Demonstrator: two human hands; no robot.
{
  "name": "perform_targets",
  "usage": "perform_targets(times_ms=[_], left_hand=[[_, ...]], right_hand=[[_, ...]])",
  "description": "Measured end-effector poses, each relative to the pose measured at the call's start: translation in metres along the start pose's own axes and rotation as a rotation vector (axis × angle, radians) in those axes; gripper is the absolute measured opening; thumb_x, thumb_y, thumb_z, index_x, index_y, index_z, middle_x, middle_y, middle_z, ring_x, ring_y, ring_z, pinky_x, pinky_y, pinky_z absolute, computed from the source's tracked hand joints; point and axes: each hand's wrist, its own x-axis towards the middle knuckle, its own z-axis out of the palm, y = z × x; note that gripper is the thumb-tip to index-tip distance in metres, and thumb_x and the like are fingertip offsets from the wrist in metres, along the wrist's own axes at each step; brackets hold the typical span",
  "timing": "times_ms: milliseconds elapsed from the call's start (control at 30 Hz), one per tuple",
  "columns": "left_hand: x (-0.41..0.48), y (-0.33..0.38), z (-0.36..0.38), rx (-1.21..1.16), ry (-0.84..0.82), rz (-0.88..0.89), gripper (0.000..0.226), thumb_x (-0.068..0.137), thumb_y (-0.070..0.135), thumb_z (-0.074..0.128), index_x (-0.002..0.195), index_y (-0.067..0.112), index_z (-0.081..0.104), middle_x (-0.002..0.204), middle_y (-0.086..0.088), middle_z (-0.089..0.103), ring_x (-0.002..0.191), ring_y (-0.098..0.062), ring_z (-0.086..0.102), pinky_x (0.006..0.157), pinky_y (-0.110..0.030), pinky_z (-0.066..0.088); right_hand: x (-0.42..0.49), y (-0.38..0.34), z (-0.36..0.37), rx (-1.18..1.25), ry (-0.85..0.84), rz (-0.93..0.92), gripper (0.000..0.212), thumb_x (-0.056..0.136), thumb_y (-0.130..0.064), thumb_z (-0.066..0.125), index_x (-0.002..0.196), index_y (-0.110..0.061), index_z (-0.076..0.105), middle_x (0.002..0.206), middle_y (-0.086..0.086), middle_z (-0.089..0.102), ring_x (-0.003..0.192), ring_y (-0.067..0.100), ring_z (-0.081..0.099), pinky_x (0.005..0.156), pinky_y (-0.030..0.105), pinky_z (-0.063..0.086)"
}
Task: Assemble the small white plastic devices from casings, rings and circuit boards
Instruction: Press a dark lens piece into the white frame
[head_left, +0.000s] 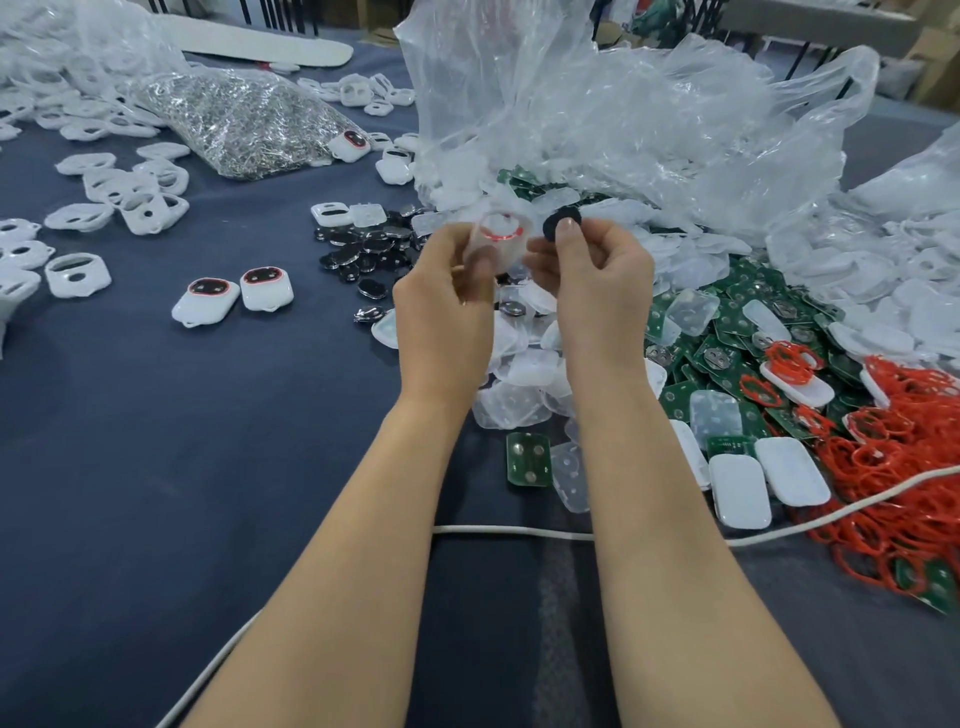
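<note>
My left hand (447, 312) gripped ringed casing (501, 236) | right hand (597, 286) pinched black disc (558, 226) | finished units (207, 301) to its left | boards (527, 460) remained

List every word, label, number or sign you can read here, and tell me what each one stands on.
No text reads anywhere in this view.
Green circuit boards: any print is too small and blurred to read.
White casing in the left hand and black disc in the right hand: no marks visible.
Finished devices and plastic bags: no lettering visible.
</note>
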Motion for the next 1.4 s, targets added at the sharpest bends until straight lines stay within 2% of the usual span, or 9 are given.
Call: perform_targets(times_ms=[67, 167, 233, 333, 600, 767, 967, 1200, 1400], left_hand=[[0.0036, -0.0024, -0.0005, -0.166, -0.028, -0.191, 0.008, 0.097, 0.007, 0.052, 0.099, 0.012, 0.058, 0.088, -0.003, 0.068, 0.072, -0.009, 0.070, 0.071, -0.025, 0.056], [0.0074, -0.0032, -0.0013, -0.349, -0.041, -0.351, 0.016, 0.097, 0.004, 0.051, 0.112, 0.002, 0.056, 0.096, -0.015, 0.069, 0.069, -0.010, 0.071, 0.065, -0.020, 0.055], [0.0079, -0.0028, -0.0007, -0.389, -0.043, -0.397, 0.021, 0.097, 0.001, 0.050, 0.116, 0.000, 0.056, 0.099, -0.018, 0.069, 0.069, -0.010, 0.071, 0.065, -0.020, 0.054], [0.0085, -0.0019, -0.0002, -0.415, -0.055, -0.442, 0.022, 0.099, 0.006, 0.047, 0.118, 0.000, 0.058, 0.098, -0.014, 0.069, 0.069, -0.009, 0.070, 0.069, -0.022, 0.057], [0.0069, -0.0002, -0.0006, -0.373, -0.111, -0.420, 0.029, 0.096, -0.003, 0.040, 0.121, 0.005, 0.054, 0.096, -0.009, 0.068, 0.068, -0.009, 0.070, 0.072, -0.024, 0.058], [0.0064, 0.0009, -0.0009, -0.410, -0.110, -0.418, 0.026, 0.095, -0.006, 0.041, 0.111, 0.011, 0.052, 0.090, -0.007, 0.068, 0.067, -0.010, 0.070, 0.071, -0.023, 0.058], [0.0058, 0.0012, -0.0003, -0.435, -0.113, -0.422, 0.025, 0.095, -0.006, 0.043, 0.112, 0.011, 0.051, 0.088, -0.007, 0.068, 0.064, -0.007, 0.069, 0.069, -0.022, 0.058], [0.0049, 0.0020, -0.0015, -0.403, -0.121, -0.389, 0.023, 0.096, 0.000, 0.047, 0.112, 0.014, 0.054, 0.093, -0.012, 0.068, 0.068, -0.008, 0.069, 0.078, -0.030, 0.059], [0.0028, 0.0051, -0.0024, -0.337, -0.144, -0.340, 0.023, 0.093, 0.001, 0.047, 0.113, 0.009, 0.056, 0.092, -0.018, 0.071, 0.082, -0.023, 0.072, 0.086, -0.045, 0.057]], right_hand=[[0.0008, 0.0015, -0.0007, -0.096, 0.000, -0.045, 0.015, 0.097, -0.012, 0.051, 0.105, -0.004, 0.060, 0.074, 0.003, 0.067, 0.058, 0.003, 0.063, 0.065, 0.022, 0.054], [-0.0002, 0.0016, 0.0009, -0.209, -0.030, -0.094, 0.017, 0.097, -0.014, 0.051, 0.110, -0.015, 0.062, 0.086, 0.005, 0.069, 0.062, -0.002, 0.060, 0.074, 0.028, 0.055], [-0.0018, 0.0000, 0.0021, -0.257, -0.068, -0.127, 0.021, 0.096, -0.013, 0.052, 0.111, -0.020, 0.064, 0.095, 0.006, 0.069, 0.075, 0.004, 0.063, 0.082, 0.035, 0.055], [-0.0034, -0.0011, 0.0031, -0.318, -0.084, -0.171, 0.023, 0.095, -0.012, 0.053, 0.115, -0.015, 0.066, 0.094, 0.003, 0.068, 0.091, 0.018, 0.066, 0.087, 0.039, 0.053], [-0.0049, -0.0005, 0.0013, -0.328, -0.050, -0.259, 0.005, 0.091, -0.011, 0.060, 0.093, -0.015, 0.059, 0.081, -0.004, 0.065, 0.080, 0.014, 0.065, 0.079, 0.031, 0.054], [-0.0041, -0.0004, 0.0021, -0.286, -0.045, -0.220, 0.006, 0.093, -0.010, 0.057, 0.094, -0.016, 0.057, 0.090, 0.005, 0.068, 0.088, 0.021, 0.067, 0.084, 0.041, 0.053], [-0.0052, -0.0023, 0.0019, -0.404, -0.091, -0.308, 0.020, 0.092, -0.008, 0.055, 0.105, -0.013, 0.069, 0.090, 0.001, 0.067, 0.085, 0.014, 0.062, 0.078, 0.022, 0.049], [-0.0064, -0.0023, 0.0028, -0.425, -0.073, -0.357, 0.009, 0.089, -0.007, 0.061, 0.096, -0.006, 0.066, 0.083, -0.005, 0.063, 0.078, 0.009, 0.060, 0.078, 0.023, 0.050], [-0.0082, 0.0002, 0.0079, -0.378, -0.091, -0.275, 0.007, 0.088, -0.012, 0.063, 0.094, -0.011, 0.067, 0.096, 0.007, 0.067, 0.082, 0.014, 0.060, 0.078, 0.025, 0.050]])
